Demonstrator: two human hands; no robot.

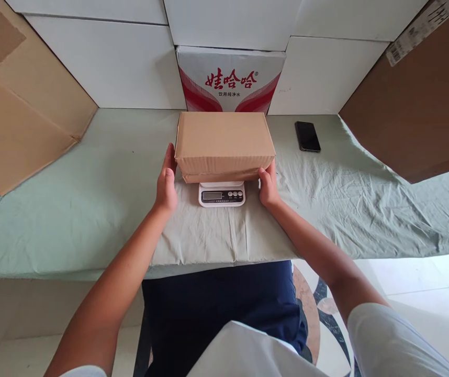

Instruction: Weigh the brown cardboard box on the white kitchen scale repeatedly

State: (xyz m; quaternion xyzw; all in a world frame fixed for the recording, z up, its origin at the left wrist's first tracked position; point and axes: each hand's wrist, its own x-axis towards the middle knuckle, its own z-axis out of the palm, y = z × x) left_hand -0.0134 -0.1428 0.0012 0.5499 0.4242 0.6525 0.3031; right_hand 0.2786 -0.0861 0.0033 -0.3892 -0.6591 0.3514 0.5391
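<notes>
A closed brown cardboard box (224, 135) rests on a small white digital kitchen scale (222, 197), covering most of its platform. The scale's display and several buttons show at the front; no reading can be made out. My left hand (167, 183) lies against the left side of the box, fingers straight and pointing away from me, thumb up. At the lower right front corner, my right hand (267, 183) grips the box, with its thumb on the front face and its other fingers partly hidden along the right side. The box is held between both hands.
A black phone (307, 136) lies on the green tablecloth (122, 209) to the right. Behind stands a white and red carton (230, 78) with Chinese lettering, among white panels. Large cardboard sheets (24, 104) flank the left, with a darker one (416, 104) on the right.
</notes>
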